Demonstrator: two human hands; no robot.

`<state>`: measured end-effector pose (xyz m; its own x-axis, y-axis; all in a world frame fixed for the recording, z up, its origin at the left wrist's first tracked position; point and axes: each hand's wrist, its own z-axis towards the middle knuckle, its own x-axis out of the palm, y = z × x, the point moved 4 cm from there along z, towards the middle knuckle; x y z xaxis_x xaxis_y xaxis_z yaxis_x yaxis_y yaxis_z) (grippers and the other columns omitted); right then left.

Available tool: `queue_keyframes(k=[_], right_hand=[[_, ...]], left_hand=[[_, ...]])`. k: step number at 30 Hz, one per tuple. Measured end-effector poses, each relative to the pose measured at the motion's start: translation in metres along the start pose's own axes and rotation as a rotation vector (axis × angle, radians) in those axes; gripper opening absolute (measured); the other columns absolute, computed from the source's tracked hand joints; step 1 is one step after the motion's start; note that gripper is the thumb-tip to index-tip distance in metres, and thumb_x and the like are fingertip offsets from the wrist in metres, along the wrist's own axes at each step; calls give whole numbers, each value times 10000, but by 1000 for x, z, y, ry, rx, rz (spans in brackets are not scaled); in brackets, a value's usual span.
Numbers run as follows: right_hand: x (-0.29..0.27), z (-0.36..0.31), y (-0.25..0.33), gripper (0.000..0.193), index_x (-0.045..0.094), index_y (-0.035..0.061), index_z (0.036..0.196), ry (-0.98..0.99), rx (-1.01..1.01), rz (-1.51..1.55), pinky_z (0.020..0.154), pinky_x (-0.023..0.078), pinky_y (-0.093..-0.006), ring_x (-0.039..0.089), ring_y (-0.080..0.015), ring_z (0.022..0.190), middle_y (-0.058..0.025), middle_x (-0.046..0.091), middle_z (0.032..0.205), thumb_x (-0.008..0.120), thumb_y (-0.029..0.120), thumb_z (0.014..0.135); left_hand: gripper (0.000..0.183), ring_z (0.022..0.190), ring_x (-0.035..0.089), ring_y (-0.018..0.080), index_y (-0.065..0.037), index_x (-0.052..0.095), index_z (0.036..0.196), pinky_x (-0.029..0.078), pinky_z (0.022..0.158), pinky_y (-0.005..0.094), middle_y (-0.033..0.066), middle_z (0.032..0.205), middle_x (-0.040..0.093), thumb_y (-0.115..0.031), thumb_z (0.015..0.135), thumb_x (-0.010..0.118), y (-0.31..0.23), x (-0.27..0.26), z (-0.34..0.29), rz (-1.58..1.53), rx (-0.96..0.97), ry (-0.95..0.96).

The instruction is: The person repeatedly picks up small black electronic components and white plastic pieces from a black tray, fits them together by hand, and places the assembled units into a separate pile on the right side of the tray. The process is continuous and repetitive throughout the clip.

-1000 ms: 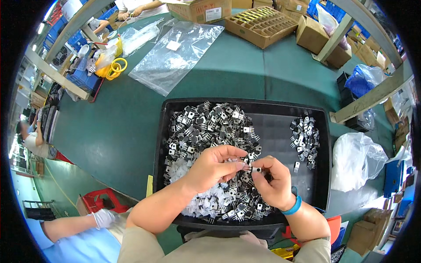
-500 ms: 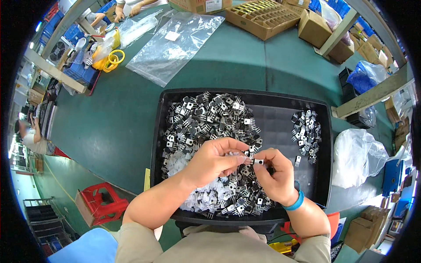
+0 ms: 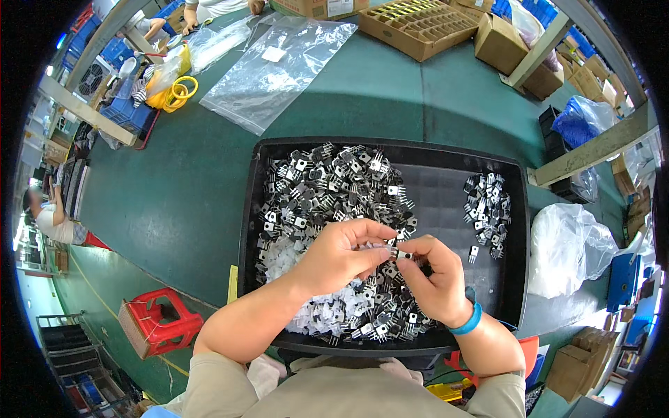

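Note:
Between the fingertips of my right hand [image 3: 440, 280] is a black transistor [image 3: 404, 255] with a pale metal tab, its leg end turned toward my left hand. My left hand [image 3: 340, 256] has thumb and index finger pinched at that leg end, on what looks like a small translucent white piece, partly hidden by the fingers. Both hands are over a black tray [image 3: 456, 156]. Under and beyond them lies a large heap of loose transistors [image 3: 327, 177]. A pile of small white translucent pieces [image 3: 324, 313] sits at the tray's near left, partly beneath my left forearm.
A smaller group of transistors [image 3: 488, 209] lies at the tray's right side. On the green table are a flat clear plastic bag [image 3: 279, 76], a divided cardboard box [image 3: 418, 28] and a crumpled plastic bag [image 3: 568, 251]. A red stool [image 3: 160, 322] stands at lower left. Co-workers are at the far left.
My right hand has shifted slightly left, bringing the transistor closer to my left fingertips; less of its legs shows now. My left hand has stayed nearly in place.

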<state>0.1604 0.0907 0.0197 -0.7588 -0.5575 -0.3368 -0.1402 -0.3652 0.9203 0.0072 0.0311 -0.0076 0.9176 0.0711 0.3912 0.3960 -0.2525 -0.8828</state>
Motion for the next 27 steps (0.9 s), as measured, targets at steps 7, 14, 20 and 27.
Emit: queue_keyframes(k=[7, 14, 20, 27], right_hand=[[-5, -4, -7, 163, 602, 10, 985, 51, 133, 147, 624, 406, -215, 488, -56, 688, -11, 580, 803, 608, -33, 828], [-2, -3, -7, 168, 612, 18, 982, 89, 93, 196, 601, 419, -231, 497, -75, 673, -27, 586, 775, 632, -9, 817], [-1, -5, -7, 167, 613, 12, 994, 99, 91, 195, 602, 426, -227, 507, -77, 673, -30, 596, 790, 621, -10, 829], [2, -3, -4, 165, 612, 14, 994, 199, 138, 147, 610, 443, -238, 525, -86, 678, -36, 610, 794, 626, -10, 832]], left_hand=[[165, 552, 484, 47, 9, 615, 1035, 356, 467, 191, 78, 832, 659, -41, 877, 606, -11, -4, -2, -40, -9, -44], [70, 545, 473, 44, 8, 624, 913, 339, 461, 193, 83, 781, 661, -39, 867, 601, -1, -6, -4, 28, -36, 24], [46, 547, 473, 41, 3, 622, 868, 348, 471, 193, 51, 741, 640, -30, 836, 619, -4, -5, -5, 18, -99, 25], [61, 575, 487, 24, 0, 626, 842, 360, 483, 187, 24, 737, 627, -57, 828, 641, -3, -5, -6, 172, -95, 19]])
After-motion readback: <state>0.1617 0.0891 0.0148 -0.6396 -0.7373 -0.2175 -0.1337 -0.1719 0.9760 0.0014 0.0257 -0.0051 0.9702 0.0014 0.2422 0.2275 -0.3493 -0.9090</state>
